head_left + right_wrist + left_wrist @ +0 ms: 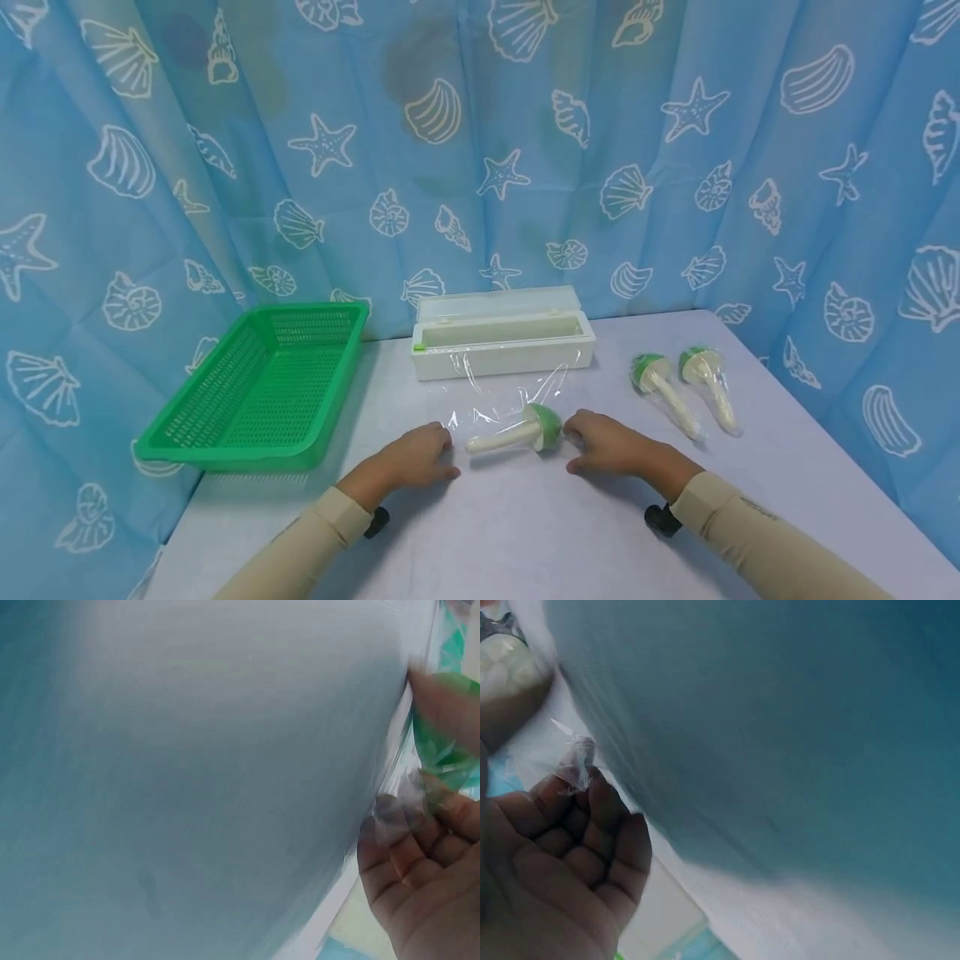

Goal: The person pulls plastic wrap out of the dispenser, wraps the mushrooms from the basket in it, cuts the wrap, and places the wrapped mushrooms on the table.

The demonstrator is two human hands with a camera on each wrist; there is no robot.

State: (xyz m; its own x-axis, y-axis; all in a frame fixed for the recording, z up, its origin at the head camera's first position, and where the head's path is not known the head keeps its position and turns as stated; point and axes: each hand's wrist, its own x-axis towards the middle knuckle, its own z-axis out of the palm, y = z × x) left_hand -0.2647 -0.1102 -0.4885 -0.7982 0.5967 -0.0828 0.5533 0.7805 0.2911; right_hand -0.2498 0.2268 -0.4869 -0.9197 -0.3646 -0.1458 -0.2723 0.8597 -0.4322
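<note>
A mushroom-shaped model [513, 435] with a green cap and pale stem lies sideways on the table, between my two hands. Clear plastic wrap [480, 390] runs from the white dispenser box [502, 360] toward it. My left hand [422, 454] is just left of the stem's end. In the left wrist view, its curled fingers hold a crumpled bit of wrap [577, 765], the thumb standing apart. Beside the green cap is my right hand [609, 446]. Crumpled wrap [401, 814] also shows at its curled fingers in the right wrist view, with the thumb spread away.
A green plastic basket [330, 429] stands at the left of the white-covered table [517, 537]. Two more mushroom models [671, 400] in clear wrap lie at the right. The dispenser's lid [498, 302] is raised, and a blue shell-print curtain [450, 192] hangs behind.
</note>
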